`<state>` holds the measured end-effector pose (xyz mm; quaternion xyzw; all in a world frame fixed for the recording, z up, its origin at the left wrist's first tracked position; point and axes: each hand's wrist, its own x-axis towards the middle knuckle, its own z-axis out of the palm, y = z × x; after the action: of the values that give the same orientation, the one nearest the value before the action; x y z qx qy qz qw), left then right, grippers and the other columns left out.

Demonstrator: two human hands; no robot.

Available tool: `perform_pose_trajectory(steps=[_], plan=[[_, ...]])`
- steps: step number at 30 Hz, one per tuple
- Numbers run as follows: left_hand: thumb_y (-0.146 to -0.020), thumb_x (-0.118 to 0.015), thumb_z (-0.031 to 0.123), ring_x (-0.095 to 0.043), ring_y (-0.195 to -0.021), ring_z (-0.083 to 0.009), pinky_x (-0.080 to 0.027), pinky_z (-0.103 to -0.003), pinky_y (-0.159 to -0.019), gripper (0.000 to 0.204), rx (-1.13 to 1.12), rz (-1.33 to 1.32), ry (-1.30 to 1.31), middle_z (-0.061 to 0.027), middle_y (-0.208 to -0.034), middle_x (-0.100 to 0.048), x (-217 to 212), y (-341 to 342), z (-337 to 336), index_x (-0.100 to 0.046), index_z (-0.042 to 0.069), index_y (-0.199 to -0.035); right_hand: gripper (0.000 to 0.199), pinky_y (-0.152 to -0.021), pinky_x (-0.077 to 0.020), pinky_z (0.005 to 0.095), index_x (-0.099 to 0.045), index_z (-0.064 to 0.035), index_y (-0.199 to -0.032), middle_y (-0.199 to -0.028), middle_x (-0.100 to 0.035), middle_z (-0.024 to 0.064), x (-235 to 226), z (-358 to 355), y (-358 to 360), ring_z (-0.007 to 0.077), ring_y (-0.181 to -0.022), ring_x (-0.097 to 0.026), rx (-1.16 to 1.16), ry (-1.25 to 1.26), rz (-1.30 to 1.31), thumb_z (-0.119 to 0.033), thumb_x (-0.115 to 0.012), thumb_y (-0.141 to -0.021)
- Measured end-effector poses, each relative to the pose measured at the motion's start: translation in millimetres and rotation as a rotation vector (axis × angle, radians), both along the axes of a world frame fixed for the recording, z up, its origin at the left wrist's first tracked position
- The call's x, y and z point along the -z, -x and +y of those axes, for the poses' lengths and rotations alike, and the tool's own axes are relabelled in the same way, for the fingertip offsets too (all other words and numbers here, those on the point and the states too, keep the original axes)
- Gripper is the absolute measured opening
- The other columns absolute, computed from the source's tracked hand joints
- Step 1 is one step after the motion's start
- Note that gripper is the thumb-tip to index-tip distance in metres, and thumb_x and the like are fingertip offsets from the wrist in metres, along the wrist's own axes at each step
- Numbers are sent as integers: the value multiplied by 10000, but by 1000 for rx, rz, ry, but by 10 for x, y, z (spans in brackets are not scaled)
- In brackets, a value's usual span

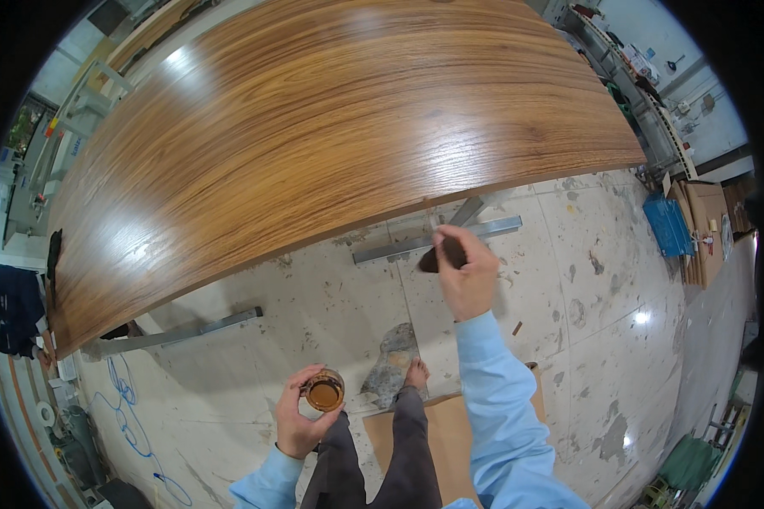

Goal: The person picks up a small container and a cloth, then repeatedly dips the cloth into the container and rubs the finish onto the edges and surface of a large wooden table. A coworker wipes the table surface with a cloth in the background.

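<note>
My left hand [299, 422] is closed around a small glass jar [325, 392] with brown liquid in it, held upright above the floor. My right hand [469, 280] pinches a thin, pale, brush-like tool [433, 217], blurred, whose brown tip is at the front edge of the wood-grain tabletop [339, 119]. Whether the tip touches the edge I cannot tell. A dark brown, soft-looking piece [444, 254], perhaps a cloth or pad, is also in the right hand under the fingers. The tabletop is glossy and spans most of the upper view.
Metal legs [437, 240] show under the table's front edge, and another metal bar [212, 325] is farther left. Brown cardboard [450, 433] lies around my feet. A blue hose [127, 407] coils on the left floor. At right stand a blue bin [668, 225] and cardboard boxes [706, 222].
</note>
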<state>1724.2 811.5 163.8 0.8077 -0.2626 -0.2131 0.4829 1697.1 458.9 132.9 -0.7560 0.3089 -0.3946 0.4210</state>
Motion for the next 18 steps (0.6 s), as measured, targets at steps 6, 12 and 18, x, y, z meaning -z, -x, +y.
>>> perform_pose_trajectory(steps=[6, 12, 18], plan=[[-771, -898, 18, -688, -1215, -290, -568, -369, -1027, 642, 2, -3, 17, -207, -1374, -641, -7, 12, 9, -592, -1, -1335, 137, -794, -577, 343, -759, -54, -1060, -941, -779, 141, -52, 47, -25, 274, -800, -746, 160, -100, 27, -77, -780, -927], [-764, -898, 14, -691, -1207, -293, -566, -367, -1023, 653, -15, 1, 33, -210, -1370, -642, 19, 21, 41, -594, -2, -1341, 139, -787, -580, 349, -759, -49, -1046, -958, -780, 125, -77, 357, -196, 242, -826, -750, -200, 35, 18, -80, -799, -916], [-762, -891, 5, -691, -1211, -298, -568, -368, -1022, 659, -31, -10, 41, -214, -1375, -641, 15, -5, 126, -587, -1, -1345, 148, -792, -579, 356, -758, -35, -1041, -982, -771, 133, -66, 468, -214, 296, -874, -756, 209, -95, -29, -69, -802, -905]])
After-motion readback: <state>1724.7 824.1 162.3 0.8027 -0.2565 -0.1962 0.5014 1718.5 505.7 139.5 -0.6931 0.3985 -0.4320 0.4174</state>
